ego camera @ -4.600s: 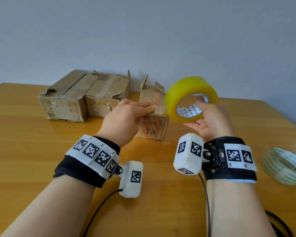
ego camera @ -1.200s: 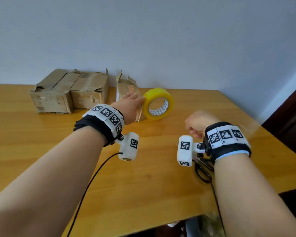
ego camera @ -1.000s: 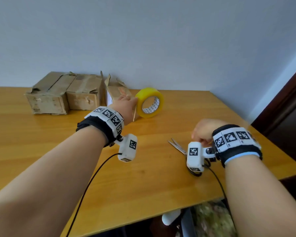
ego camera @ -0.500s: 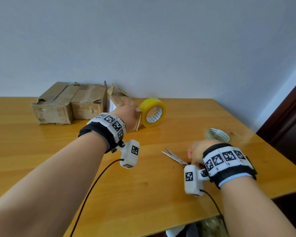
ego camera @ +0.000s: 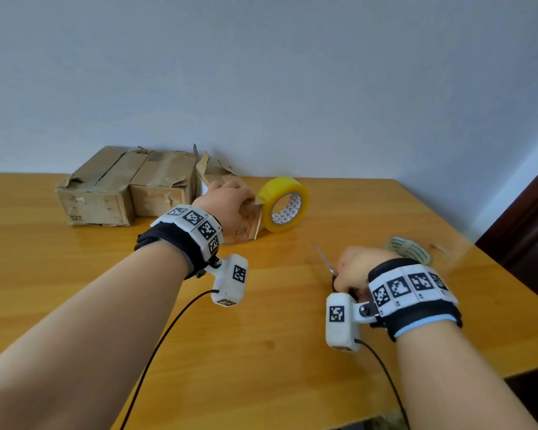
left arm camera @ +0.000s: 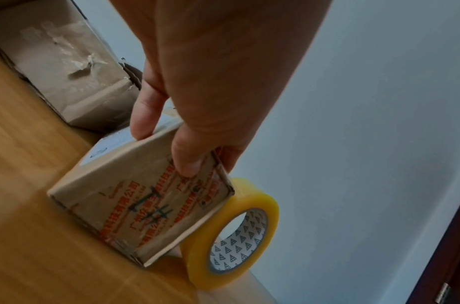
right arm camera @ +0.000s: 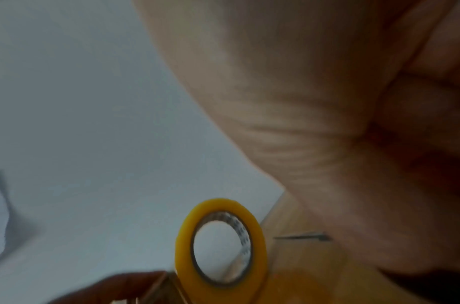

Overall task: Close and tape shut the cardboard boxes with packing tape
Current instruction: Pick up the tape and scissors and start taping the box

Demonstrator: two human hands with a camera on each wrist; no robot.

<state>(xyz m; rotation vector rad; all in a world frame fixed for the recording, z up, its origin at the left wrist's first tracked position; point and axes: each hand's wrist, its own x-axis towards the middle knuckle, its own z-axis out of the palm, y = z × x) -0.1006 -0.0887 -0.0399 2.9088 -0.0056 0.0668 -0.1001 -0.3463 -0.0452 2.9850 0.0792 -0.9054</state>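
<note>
My left hand (ego camera: 227, 201) is clamped down over the top of the small cardboard box (left arm camera: 145, 201), thumb on its printed front face and fingers curled over the upper edge, holding the flaps closed. Touching the box's right side stands the yellow roll of packing tape (ego camera: 282, 204), upright on its edge on the wooden table (ego camera: 261, 352); whether a strip runs from it onto the box I cannot tell.

My right hand (ego camera: 354, 273) sits nearer to me on the table, fingers curled around the handles of a pair of scissors (ego camera: 325, 261) — the blades poke out toward the box, blurred. In the right wrist view the palm fills most of the picture, and the roll shows beyond it.

Just beyond that hand lies a second, clear roll of tape (ego camera: 410, 249), flat on the table. Further back on the left, two larger worn boxes (ego camera: 125, 187) sit side by side against the wall, beside the small one.
</note>
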